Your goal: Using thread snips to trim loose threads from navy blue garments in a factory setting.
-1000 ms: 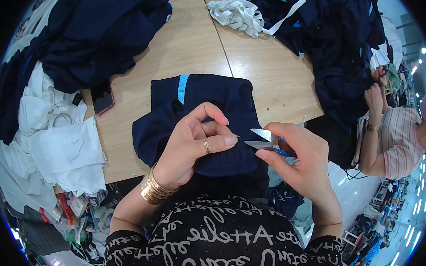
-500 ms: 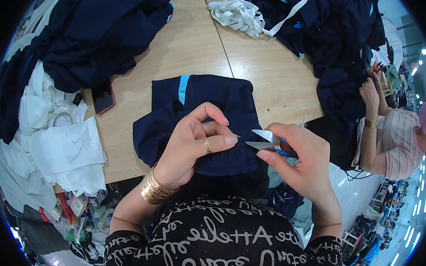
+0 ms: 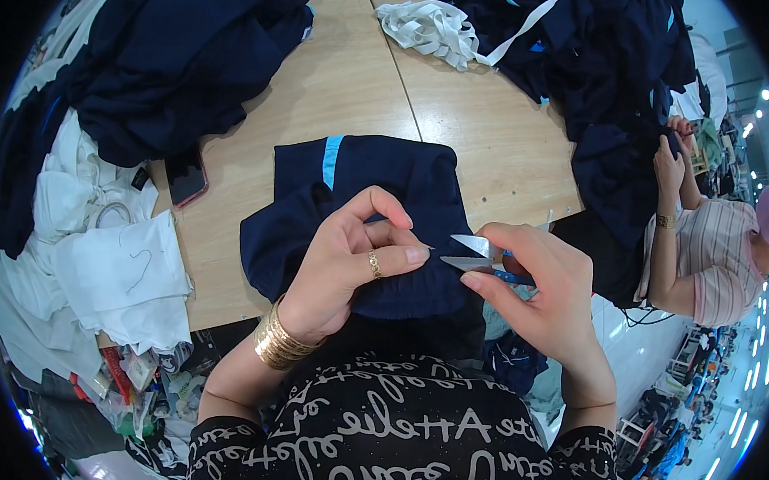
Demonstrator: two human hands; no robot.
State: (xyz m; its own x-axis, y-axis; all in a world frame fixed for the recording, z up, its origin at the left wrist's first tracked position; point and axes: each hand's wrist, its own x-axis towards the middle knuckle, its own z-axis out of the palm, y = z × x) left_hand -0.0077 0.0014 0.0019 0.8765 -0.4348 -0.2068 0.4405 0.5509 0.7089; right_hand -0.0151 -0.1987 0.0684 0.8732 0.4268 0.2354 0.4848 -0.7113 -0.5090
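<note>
A folded navy garment [image 3: 394,170] with a light blue stripe and a gathered edge lies at the near side of the table, below both hands. Over it, my left hand [image 3: 350,252] pinches thumb against fingers; a tiny pale tip shows at the fingertips, too small to name. My right hand [image 3: 547,279] grips a pair of thread snips [image 3: 471,262] with blue handles. Their blades are spread and point left, a short way from the left fingertips.
Navy clothes [image 3: 167,69] are heaped far left, more navy fabric [image 3: 601,63] far right. White elastic [image 3: 430,31] lies tangled at the back. A phone [image 3: 186,176] and white cloth [image 3: 130,271] are at left. A co-worker [image 3: 707,258] handles dark cloth at right.
My right hand and the snips have shifted very slightly left, toward my left fingertips. My left hand has stayed put. The co-worker's hands have moved and now show dark cloth.
</note>
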